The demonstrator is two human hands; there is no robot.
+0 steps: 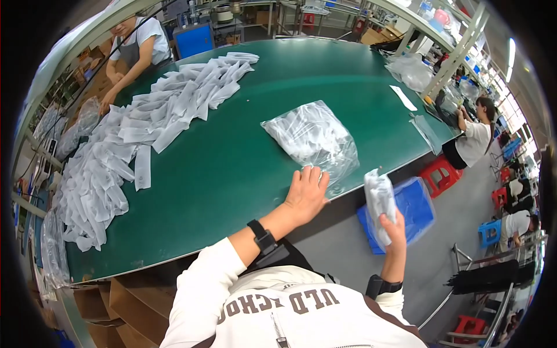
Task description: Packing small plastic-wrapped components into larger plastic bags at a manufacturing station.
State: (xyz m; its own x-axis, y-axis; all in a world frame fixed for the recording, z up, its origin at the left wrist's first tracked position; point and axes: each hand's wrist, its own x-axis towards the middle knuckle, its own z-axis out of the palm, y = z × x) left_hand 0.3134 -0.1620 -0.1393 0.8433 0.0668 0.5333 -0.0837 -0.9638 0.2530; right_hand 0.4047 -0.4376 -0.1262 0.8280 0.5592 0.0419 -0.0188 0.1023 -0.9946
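On the green table lies a clear plastic bag (316, 133) with white, frosted-looking packets inside. My left hand (306, 196) is at the bag's near end, its fingers bent and pressed together on the loose film; the fingertips are partly hidden. To the right, beyond the table's front edge, my right hand (394, 231) grips a bundle of white packets (380, 200) upright, thumb across its face. A long heap of pale, frosted flat packets (168, 104) spreads along the table's left side. One single packet (143, 167) rests slightly apart from it.
The green table (232, 156) has its metal edge before me. A blue plastic-lined bin (415, 209) stands on the floor beneath my right hand, with a red stool (441, 174) beyond. A person (139, 49) reaches toward the heap at far left. Cardboard boxes (139, 304) sit below the table.
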